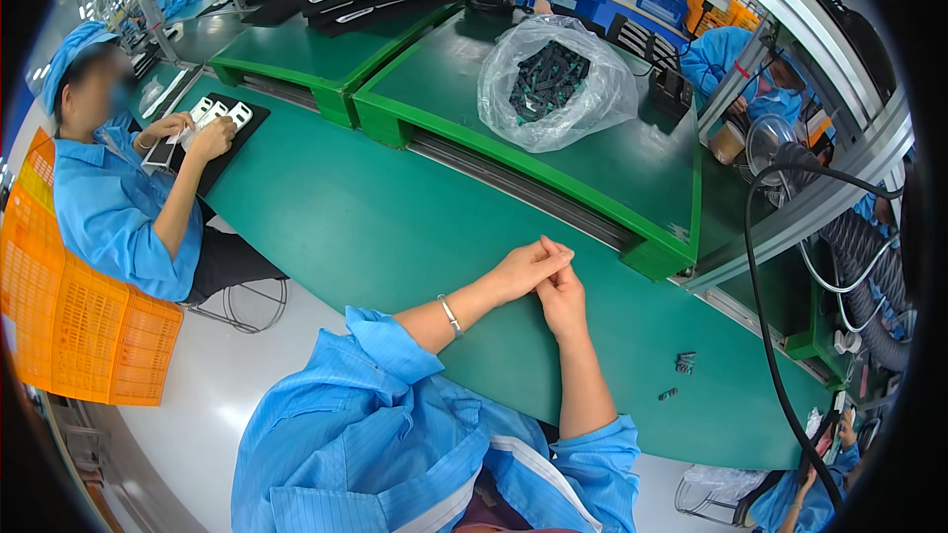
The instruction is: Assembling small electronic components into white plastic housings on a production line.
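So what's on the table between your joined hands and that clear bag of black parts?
In the head view, bare green tabletop, then the raised green conveyor edge with its metal rail, lie between the hands and the bag.

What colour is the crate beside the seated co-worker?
Orange crate, best seen in the head view.

A light blue work smock is being worn, made of a thin, faintly striped fabric that is creasing heavily across the chest and lap. Its sleeves are being worn pushed up above the elbows, where the cloth is bunching into loose folds, so both forearms are being left bare. A pale band is being shown running diagonally down the front of the smock, edging the opening. A thin silver-coloured bracelet [450, 315] is being worn on the left wrist. Nothing is being worn on the left hand [528, 267] or the right hand [562, 298]; no gloves are being used.
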Motion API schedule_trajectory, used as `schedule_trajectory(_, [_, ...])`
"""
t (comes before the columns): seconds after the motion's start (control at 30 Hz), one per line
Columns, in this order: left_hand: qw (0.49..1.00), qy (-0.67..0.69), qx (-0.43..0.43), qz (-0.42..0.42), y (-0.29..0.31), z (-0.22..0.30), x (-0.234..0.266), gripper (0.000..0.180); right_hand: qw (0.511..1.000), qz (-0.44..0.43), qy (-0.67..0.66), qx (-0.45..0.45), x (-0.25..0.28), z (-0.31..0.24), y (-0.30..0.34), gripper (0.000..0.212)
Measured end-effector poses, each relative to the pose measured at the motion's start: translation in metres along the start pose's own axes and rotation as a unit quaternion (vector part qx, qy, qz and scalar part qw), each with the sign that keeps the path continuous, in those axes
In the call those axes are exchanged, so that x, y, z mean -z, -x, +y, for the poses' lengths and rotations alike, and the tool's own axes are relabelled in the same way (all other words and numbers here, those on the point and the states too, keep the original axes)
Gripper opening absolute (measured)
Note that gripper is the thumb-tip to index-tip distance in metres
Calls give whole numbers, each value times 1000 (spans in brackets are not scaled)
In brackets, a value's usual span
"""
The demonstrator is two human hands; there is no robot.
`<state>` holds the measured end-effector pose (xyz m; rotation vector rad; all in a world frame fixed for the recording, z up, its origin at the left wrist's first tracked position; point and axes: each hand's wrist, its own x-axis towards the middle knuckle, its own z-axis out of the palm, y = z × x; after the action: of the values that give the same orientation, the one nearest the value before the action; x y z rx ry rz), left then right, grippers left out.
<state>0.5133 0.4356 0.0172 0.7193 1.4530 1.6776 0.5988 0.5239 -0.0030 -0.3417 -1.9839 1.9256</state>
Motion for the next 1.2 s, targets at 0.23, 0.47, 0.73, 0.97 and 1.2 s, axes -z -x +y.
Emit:
schedule_trajectory(0.23, [1000,16,-14,-1,-1,-8,0,49,1000,-7,10,-6,2,3,1,50])
schedule_trajectory(0.47, [998,-37,-42,23,-11,-23,-1,42,996,5,73,47,5,12,1,49])
schedule_trajectory(0.73, [999,23,-26,13,-15,-21,12,40,992,14,114,52,-1,-17,-2,46])
schedule_trajectory(0.97, [999,25,-2,28,-17,-14,0,40,993,39,90,71,5,-13,1,50])
schedule_trajectory(1.2, [1000,25,-1,18,-14,-13,-2,41,997,8,63,42,8,-21,4,47])
